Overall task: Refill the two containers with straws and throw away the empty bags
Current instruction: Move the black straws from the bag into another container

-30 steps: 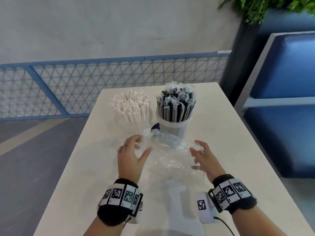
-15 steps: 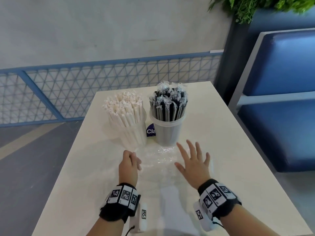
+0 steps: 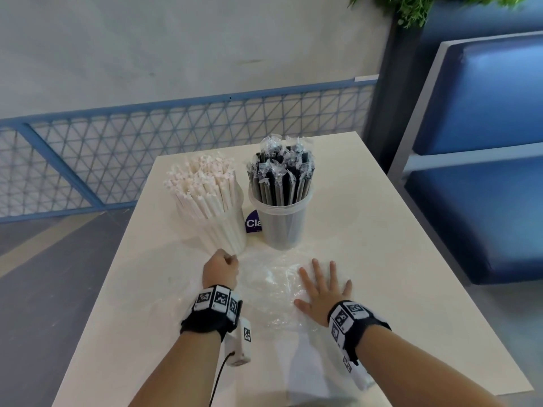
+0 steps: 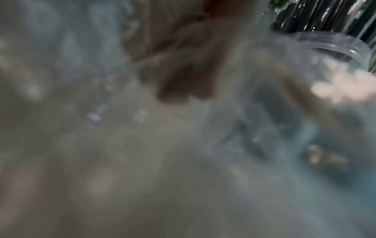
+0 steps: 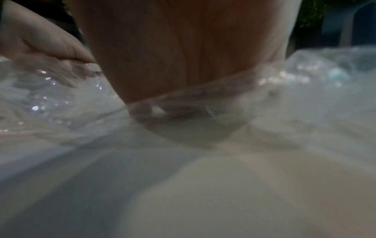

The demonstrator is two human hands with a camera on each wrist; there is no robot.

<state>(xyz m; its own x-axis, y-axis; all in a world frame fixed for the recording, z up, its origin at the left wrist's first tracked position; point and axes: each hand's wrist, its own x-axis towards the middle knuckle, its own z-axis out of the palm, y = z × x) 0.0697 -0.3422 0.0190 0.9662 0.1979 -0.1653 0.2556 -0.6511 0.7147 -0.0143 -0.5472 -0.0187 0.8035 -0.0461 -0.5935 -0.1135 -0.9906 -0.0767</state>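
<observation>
Nearest the table's (image 3: 382, 259) front edge, the right hand (image 3: 321, 287) lies flat with fingers spread, palm pressing the clear empty plastic bag (image 3: 273, 277) onto the tabletop (the right wrist view shows the film bunched against the palm). Just left of it, the left hand (image 3: 220, 268) is curled into a fist at the bag's left edge; whether it pinches the film cannot be told. Beyond the hands, toward the table's far edge, stand two clear containers side by side: the left container (image 3: 226, 230) packed with white paper-wrapped straws (image 3: 202, 183), the right container (image 3: 282, 224) with black straws in clear wrappers (image 3: 282, 171). A purple label (image 3: 253, 223) shows between them.
</observation>
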